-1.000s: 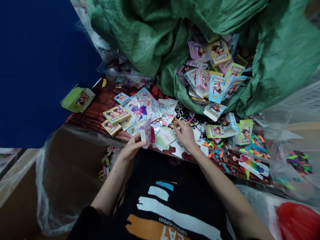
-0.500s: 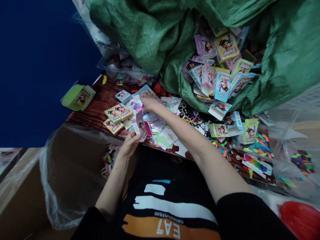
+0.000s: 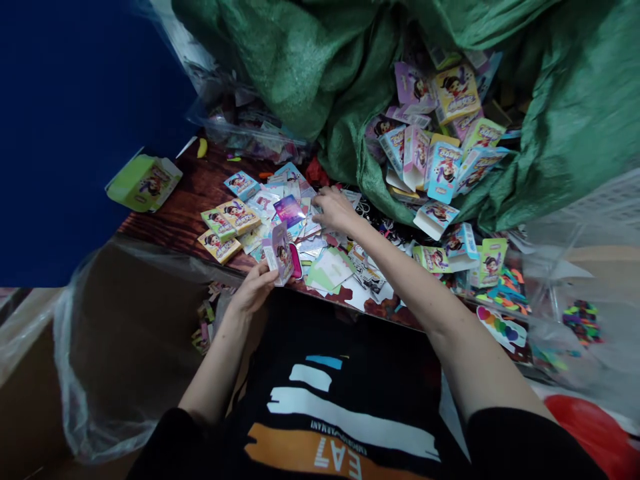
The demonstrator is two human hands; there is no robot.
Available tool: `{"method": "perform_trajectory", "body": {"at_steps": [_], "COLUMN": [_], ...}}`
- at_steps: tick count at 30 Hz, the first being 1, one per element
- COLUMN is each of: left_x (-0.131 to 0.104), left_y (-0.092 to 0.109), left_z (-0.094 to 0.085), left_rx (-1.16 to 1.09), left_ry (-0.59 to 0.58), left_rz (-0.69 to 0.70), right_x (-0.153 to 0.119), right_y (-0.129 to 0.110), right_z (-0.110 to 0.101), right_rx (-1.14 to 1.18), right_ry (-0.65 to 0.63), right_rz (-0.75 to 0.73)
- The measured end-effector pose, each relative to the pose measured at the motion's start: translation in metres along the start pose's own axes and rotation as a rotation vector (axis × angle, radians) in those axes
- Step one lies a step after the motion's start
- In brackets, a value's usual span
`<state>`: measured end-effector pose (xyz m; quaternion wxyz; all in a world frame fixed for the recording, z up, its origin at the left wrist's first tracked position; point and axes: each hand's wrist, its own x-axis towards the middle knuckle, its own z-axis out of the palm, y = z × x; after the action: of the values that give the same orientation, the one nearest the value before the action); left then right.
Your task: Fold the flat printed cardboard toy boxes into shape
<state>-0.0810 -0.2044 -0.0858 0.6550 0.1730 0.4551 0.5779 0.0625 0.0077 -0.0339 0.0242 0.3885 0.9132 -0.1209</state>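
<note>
My left hand (image 3: pixel 254 287) grips a small purple cardboard box (image 3: pixel 279 255) by its lower end, holding it upright at the table's front edge. My right hand (image 3: pixel 336 208) hovers over or touches the right side of a loose pile of printed cards (image 3: pixel 306 230); its fingers are bent and apart, with nothing visible in them. On the pile lies a shiny purple card (image 3: pixel 289 211). Behind the purple box a bright pink item (image 3: pixel 296 261) is partly hidden. Left of the pile sit several small boxes, among them a yellow box (image 3: pixel 240 215) and a blue box (image 3: pixel 241 185).
A green sack (image 3: pixel 340 107) full of small printed boxes (image 3: pixel 444 170) stands at the back right. An open green box (image 3: pixel 145 183) sits at the table's left end. Below the table is a plastic-lined carton (image 3: pixel 125 333). Colourful small pieces (image 3: pixel 510 290) lie to the right.
My right hand has moved right across the card pile, uncovering the shiny purple card. My left hand still holds the purple box. The view has shifted slightly.
</note>
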Motion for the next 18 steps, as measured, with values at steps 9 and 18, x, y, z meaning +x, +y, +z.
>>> {"method": "perform_trajectory", "body": {"at_steps": [9, 18], "left_x": [-0.013, -0.012], "left_y": [-0.007, 0.002], "left_z": [0.009, -0.008], "left_rx": [0.054, 0.007], "left_ry": [-0.16, -0.107], "left_rz": [-0.126, -0.047], "right_x": [-0.036, -0.144], "right_y": [-0.014, 0.009], "right_z": [-0.021, 0.046], "right_rx": [-0.041, 0.078], "right_ry": [-0.106, -0.013], "right_rz": [-0.093, -0.111]}}
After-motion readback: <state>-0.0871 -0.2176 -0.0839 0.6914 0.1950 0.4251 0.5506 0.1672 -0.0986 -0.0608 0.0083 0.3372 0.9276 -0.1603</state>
